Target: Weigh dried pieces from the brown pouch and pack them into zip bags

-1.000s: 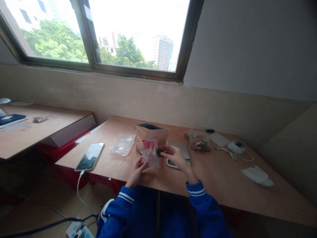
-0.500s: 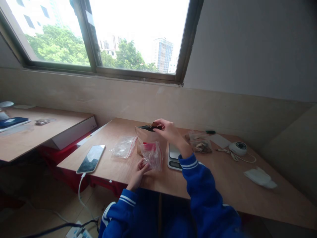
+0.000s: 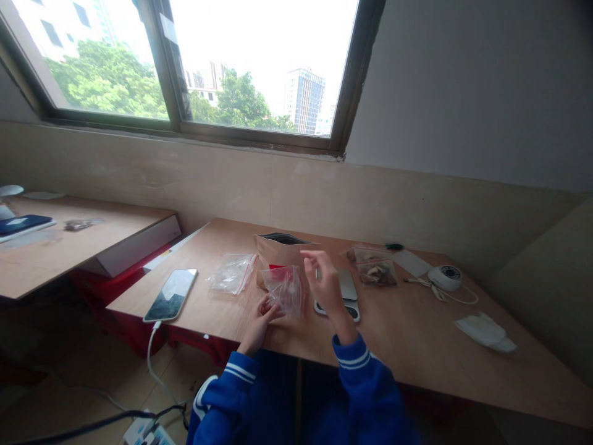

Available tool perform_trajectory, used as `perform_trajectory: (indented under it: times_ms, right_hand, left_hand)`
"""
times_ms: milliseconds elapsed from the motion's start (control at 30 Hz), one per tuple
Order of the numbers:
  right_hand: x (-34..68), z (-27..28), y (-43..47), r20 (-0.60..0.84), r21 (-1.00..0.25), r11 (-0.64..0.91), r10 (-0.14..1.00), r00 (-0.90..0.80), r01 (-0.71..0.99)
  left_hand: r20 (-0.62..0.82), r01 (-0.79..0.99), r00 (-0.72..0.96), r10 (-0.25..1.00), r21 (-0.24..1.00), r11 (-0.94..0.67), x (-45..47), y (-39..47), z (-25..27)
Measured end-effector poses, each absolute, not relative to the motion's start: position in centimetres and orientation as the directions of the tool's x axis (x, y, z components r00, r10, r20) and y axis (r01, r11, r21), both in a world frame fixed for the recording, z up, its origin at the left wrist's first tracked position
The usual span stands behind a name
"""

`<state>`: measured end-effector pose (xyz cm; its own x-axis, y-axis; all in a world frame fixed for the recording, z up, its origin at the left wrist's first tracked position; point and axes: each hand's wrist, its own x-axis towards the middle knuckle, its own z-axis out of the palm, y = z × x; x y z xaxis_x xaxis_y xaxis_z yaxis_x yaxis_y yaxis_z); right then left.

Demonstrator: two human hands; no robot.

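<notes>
My left hand (image 3: 266,312) is closed on the lower left edge of a clear zip bag (image 3: 287,293), near the front of the table. Just behind that bag stands a brown paper pouch (image 3: 282,250) with its dark mouth gaping, and some red shows through the clear plastic. My right hand (image 3: 322,278) hovers between the pouch and a kitchen scale (image 3: 348,287), covering part of the scale. Its fingers are loosely bent and apart, with nothing visible in them. Another clear zip bag (image 3: 234,274) lies flat to the left of the pouch.
On the left, a phone (image 3: 171,295) is plugged into a white cable. Filled zip bags (image 3: 376,269) lie right of the scale. Farther right are a white camera-like device (image 3: 445,278) with its cord and a crumpled white tissue (image 3: 486,332). A second table (image 3: 115,238) stands left.
My right hand has drawn back from the pouch's mouth, down and to the right, and the small brown thing at its fingers no longer shows. My left hand stays put.
</notes>
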<state>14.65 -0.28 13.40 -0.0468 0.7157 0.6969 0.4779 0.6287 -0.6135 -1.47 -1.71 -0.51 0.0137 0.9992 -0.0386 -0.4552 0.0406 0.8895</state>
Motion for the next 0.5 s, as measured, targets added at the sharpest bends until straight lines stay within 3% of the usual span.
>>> perform_trajectory:
  times_ms: [100, 233, 400, 500]
  right_hand:
    - [14.4, 9.0, -1.9, 0.525, -0.78, 0.445, 0.848, 0.073, 0.441]
    - [14.6, 5.4, -2.2, 0.254, -0.926, 0.252, 0.967, -0.03, 0.282]
    - [16.1, 4.8, -1.6, 0.269, -0.943, 0.243, 0.959, 0.088, 0.228]
    - [16.7, 4.8, -1.7, 0.213, -0.966, 0.205, 0.976, 0.039, 0.157]
  left_hand:
    - [-0.014, -0.453, 0.022, 1.0, 0.891, 0.023, -1.5, -1.7, -0.6]
    - [-0.026, -0.405, -0.048, 0.999, 0.914, 0.005, -1.6, -2.4, -0.4]
    - [0.043, -0.252, 0.0, 0.999, 0.967, -0.042, -1.8, -4.2, 2.1]
    - [0.037, -0.216, 0.01, 0.999, 0.976, -0.034, -2.4, -4.9, 3.9]
